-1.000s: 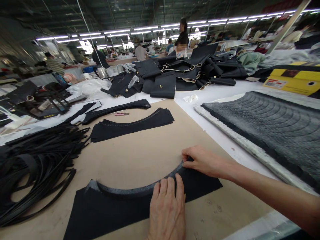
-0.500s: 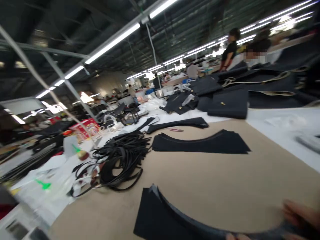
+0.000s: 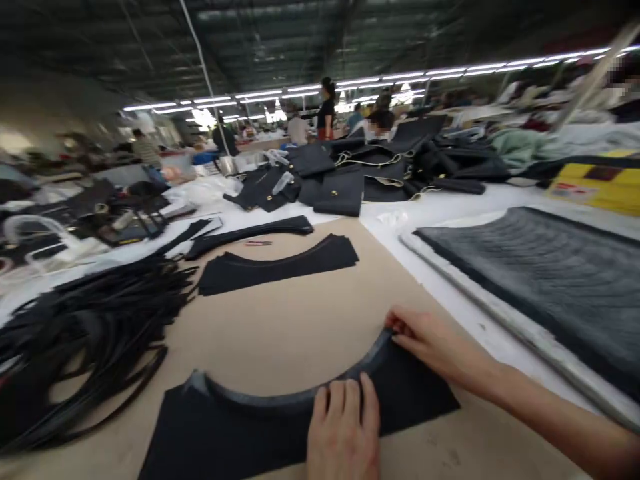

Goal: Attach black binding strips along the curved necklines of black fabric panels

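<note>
Your left hand (image 3: 344,427) presses flat, fingers slightly spread, below the black piece's (image 3: 240,433) curved edge; your right hand (image 3: 425,343) pinches its far end, bare brown sheet (image 3: 280,333) beyond.

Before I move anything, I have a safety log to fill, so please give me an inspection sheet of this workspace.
Surface: brown sheet over a white surface; faint marks near the front.
Work things: black piece with a greyish curved edge; similar black stack beyond.
Clutter: black strips heaped left; dark bundle at the back; yellow box right.
Hands: left hand lies on the black piece; right hand pinches its curved edge.
Cables: nothing seen for certain; a pale line overhead may be cable or pole.
Surroundings: people in the background, strip lights above.
</note>
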`<state>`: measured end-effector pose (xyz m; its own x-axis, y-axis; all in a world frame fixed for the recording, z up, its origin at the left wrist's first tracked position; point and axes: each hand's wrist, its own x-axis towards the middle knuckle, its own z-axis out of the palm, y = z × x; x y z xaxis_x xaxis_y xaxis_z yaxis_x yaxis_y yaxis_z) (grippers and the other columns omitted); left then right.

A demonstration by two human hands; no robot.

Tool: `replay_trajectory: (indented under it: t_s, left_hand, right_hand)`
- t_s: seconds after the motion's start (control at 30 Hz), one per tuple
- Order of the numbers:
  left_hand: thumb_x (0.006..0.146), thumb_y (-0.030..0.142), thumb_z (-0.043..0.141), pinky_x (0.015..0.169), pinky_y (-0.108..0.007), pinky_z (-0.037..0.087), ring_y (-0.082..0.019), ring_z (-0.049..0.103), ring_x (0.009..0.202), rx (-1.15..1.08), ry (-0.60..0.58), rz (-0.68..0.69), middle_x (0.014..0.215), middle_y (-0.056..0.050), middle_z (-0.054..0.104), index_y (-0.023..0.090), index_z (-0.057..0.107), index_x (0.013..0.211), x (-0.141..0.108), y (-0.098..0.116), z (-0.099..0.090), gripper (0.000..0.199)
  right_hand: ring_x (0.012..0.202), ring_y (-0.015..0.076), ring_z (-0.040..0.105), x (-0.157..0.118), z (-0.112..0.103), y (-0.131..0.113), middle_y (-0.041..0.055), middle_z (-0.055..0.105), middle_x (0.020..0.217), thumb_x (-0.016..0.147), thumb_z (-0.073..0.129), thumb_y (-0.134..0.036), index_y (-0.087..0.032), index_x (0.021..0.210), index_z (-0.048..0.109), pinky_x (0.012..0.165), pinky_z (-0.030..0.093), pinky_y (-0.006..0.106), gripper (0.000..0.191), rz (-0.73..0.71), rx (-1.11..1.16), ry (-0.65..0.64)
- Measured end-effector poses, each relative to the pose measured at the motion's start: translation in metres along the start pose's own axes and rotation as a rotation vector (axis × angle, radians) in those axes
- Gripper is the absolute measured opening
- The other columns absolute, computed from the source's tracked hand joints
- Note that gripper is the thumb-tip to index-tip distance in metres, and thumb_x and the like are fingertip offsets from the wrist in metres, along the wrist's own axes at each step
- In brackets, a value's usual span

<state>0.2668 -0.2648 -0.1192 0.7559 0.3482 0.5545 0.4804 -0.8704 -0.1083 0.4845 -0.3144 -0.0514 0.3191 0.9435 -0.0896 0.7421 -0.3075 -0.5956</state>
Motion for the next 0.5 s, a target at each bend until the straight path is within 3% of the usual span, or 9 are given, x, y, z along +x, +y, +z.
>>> replay_trajectory:
  t_s: [0.17,0.5]
  left_hand:
    - [0.082,0.028,0.063,0.079,-0.037,0.046,-0.024,0.053,0.092,0.017,0.002,0.094,0.098,-0.007,0.060,0.018,0.062,0.116,-0.0002,-0.0084,-0.0025,0.036]
    - [0.081,0.029,0.062,0.079,-0.036,0.047,-0.024,0.053,0.092,0.038,0.025,0.091,0.099,-0.008,0.060,0.019,0.063,0.115,-0.0007,-0.0072,-0.0004,0.035]
  right_hand:
    - [0.069,0.0152,0.056,0.0034,0.0012,0.0008,-0.0002,0.061,0.077,0.078,0.051,-0.009,-0.020,0.089,0.053,0.061,0.038,0.025,0.016,0.033,0.028,0.040]
    - [0.062,0.0134,0.054,0.0060,0.0032,0.0048,-0.0011,0.059,0.073,0.076,0.049,-0.011,-0.020,0.091,0.052,0.057,0.038,0.024,0.018,0.040,0.065,0.040]
